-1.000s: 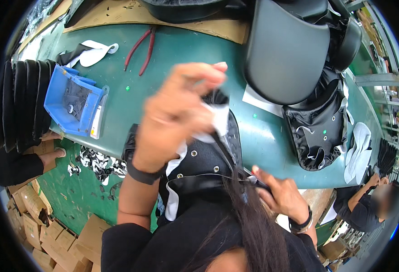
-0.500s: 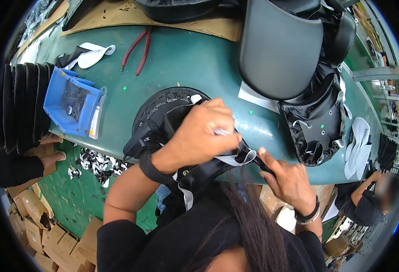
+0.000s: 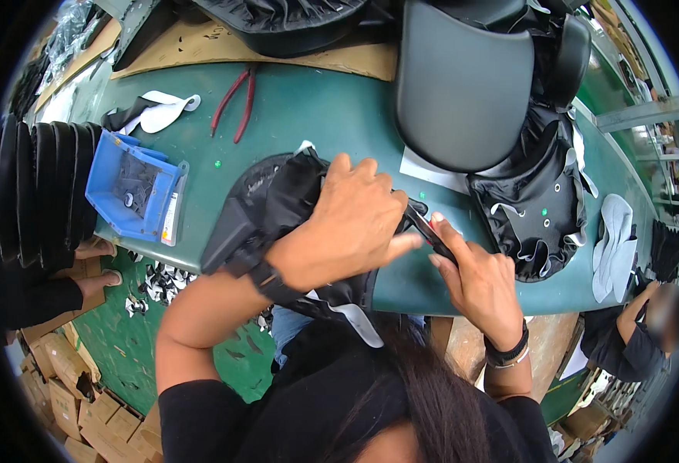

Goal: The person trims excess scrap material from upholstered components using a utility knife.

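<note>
My left hand (image 3: 353, 220) is closed on a loose black leatherlike cover (image 3: 293, 184), its fingertips hidden underneath. The cover lies bunched over a dark padded part near the table's front edge, with a white strip (image 3: 361, 326) hanging off it toward me. My right hand (image 3: 484, 284) grips a dark narrow hand tool (image 3: 432, 238) with a bit of red on it; I cannot make out its exact kind. The tool points up and left, its far end at the cover beside my left fingers.
Red-handled pliers (image 3: 235, 104) lie at the back, right of a black-and-white fabric piece (image 3: 162, 114). A blue bin (image 3: 112, 207) of small dark pieces stands left, near stacked black pads (image 3: 42, 193). Black padded panels (image 3: 463, 85) and another cover (image 3: 528, 212) lie right. People stand at both sides.
The black cover has turned and its white strip now hangs lower toward me. My right hand has moved slightly up and left, bringing the tool against the cover by my left hand.
</note>
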`<state>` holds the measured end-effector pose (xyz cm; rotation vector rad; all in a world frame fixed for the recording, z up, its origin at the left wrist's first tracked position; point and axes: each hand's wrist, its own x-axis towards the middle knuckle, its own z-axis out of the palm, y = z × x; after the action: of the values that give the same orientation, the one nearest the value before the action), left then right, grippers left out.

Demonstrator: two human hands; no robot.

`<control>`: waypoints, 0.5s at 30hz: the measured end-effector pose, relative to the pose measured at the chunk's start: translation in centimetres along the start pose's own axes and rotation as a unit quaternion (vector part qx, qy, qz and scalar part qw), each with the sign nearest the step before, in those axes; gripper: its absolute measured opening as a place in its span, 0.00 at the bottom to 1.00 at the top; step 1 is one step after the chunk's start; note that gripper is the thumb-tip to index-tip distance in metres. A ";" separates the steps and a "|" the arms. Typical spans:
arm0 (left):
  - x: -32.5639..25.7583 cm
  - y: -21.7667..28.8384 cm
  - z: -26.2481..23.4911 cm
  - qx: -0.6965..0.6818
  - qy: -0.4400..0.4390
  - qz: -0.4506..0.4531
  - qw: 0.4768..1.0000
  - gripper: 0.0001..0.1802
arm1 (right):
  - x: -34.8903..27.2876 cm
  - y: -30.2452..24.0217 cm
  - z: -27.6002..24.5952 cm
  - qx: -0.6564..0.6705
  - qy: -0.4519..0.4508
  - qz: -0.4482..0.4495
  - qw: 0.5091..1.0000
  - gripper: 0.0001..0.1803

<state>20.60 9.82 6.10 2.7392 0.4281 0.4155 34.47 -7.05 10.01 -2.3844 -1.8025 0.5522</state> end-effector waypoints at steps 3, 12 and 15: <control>0.2 -1.4 1.0 -0.116 0.011 0.010 0.993 0.15 | 0.5 -0.2 1.6 0.096 0.010 0.010 0.995 0.28; 1.5 -3.1 -0.9 -0.668 0.048 -0.176 0.721 0.15 | -0.5 -2.3 3.5 0.353 -0.047 0.076 0.932 0.28; 1.4 -3.6 -1.2 -0.713 0.098 -0.140 0.679 0.14 | -0.9 -2.4 2.5 0.368 -0.084 0.035 0.925 0.27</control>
<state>20.65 13.84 6.19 1.0672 0.3204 0.5944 31.22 -7.58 8.62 -1.9078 -1.2288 1.2158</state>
